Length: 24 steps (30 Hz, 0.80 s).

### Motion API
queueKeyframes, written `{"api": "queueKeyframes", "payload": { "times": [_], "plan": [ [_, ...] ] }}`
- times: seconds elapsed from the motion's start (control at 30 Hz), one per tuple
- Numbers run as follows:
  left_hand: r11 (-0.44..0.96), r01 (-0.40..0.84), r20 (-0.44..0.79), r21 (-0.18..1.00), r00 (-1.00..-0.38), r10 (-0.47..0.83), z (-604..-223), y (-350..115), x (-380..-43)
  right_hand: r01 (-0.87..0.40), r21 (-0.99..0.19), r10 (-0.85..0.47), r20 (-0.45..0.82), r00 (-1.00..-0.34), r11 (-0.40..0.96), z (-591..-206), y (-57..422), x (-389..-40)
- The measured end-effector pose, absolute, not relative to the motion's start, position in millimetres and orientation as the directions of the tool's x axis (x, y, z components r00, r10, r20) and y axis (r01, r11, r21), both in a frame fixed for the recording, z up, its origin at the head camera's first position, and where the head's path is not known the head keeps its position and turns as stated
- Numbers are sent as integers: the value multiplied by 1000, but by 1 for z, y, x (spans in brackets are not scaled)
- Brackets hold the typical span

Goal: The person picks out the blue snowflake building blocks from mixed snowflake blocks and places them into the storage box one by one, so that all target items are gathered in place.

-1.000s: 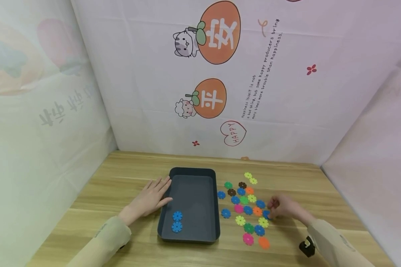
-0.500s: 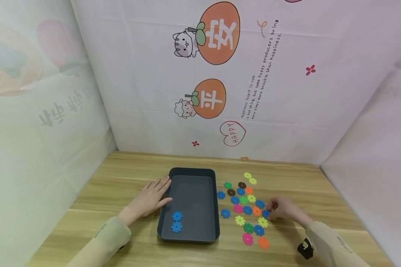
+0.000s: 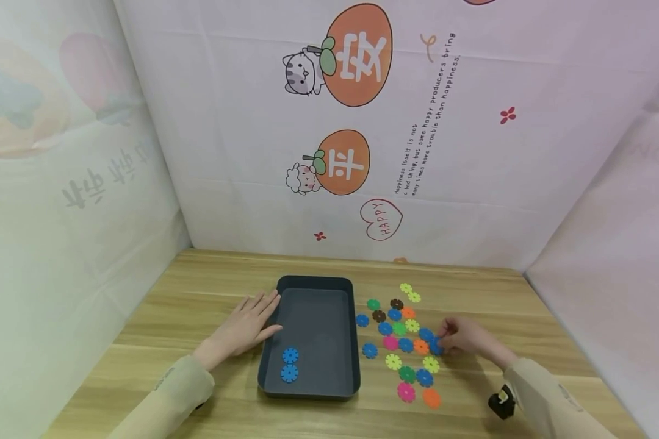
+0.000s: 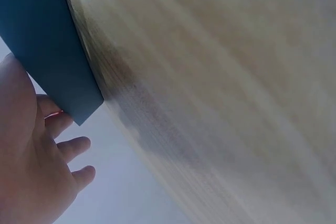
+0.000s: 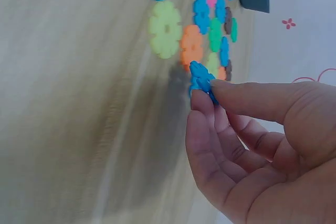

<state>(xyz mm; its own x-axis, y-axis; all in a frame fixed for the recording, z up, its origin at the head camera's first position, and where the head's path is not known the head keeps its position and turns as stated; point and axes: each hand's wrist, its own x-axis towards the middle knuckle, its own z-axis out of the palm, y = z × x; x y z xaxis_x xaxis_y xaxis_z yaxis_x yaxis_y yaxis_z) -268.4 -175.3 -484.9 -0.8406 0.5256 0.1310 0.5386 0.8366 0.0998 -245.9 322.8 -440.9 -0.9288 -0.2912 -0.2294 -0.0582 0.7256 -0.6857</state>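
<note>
Running this rig remotely, I'm watching the right hand (image 3: pixel 467 337) pinching a blue notched plastic disc (image 3: pixel 436 346), thumb and finger nearly together. Loose multicoloured notched plastic discs (image 3: pixel 406 345) are lying between it and the dark grey rectangular tray (image 3: pixel 318 329), which the left hand (image 3: pixel 241 326) is touching with extended fingers. Only the right wrist cam's clearly showing that pinch.

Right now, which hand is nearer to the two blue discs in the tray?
Left. The left hand touches the left side of the tray, close to the two blue discs; the right hand is past the opposite side, pinching another blue disc.
</note>
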Motion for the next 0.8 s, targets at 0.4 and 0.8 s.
{"api": "queueKeyframes", "payload": {
  "times": [0.4,0.8],
  "plan": [
    [838,528,91,140,-849,520,-482,-178,-269,-114,-693,-326,-182,-928,712,-418,288,-254],
    [837,531,95,134,-847,522,-481,-179,-273,-159,-722,-368,-142,-919,673,-404,238,-272]
  ]
}}
